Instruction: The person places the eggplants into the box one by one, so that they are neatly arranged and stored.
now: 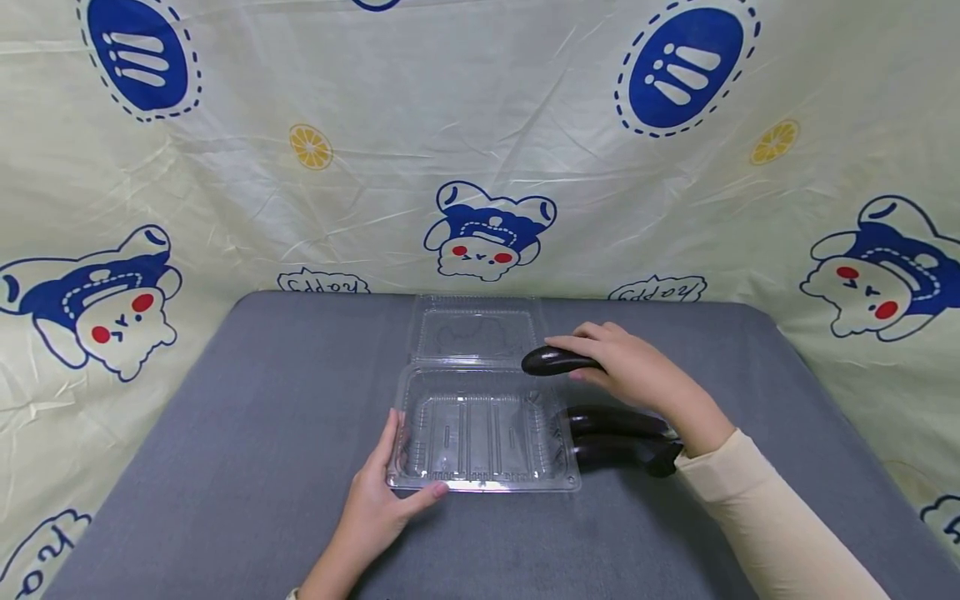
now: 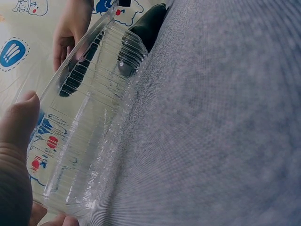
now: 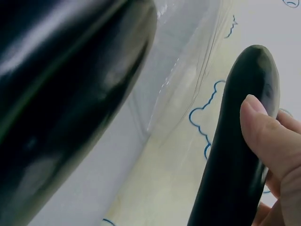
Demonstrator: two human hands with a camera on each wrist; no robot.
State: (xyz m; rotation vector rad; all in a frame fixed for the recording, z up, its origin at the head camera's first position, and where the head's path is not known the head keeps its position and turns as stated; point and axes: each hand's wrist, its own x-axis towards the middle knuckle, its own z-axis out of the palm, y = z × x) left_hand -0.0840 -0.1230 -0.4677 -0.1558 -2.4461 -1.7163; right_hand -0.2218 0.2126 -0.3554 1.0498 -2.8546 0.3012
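Note:
A clear plastic clamshell container (image 1: 487, 485) lies on the table with its lid (image 1: 480, 333) folded back, away from the person. At its near left corner my left hand (image 1: 375, 500) grips the rim, thumb on the front edge and fingers along the left side. My right hand (image 1: 637, 371) holds a dark purple eggplant (image 1: 553, 361) above the container's far right corner. In the right wrist view, the thumb presses on that eggplant (image 3: 235, 136) near its rounded end. Two more eggplants, a farther one (image 1: 618, 422) and a nearer one (image 1: 609, 452), lie beside the container's right wall.
A grey cloth covers the table (image 1: 285, 417). Behind it hangs a pale curtain (image 1: 375, 200) printed with blue cartoon figures and orange slices. The right forearm's cream sleeve (image 1: 765, 492) passes over the stem ends of the lying eggplants.

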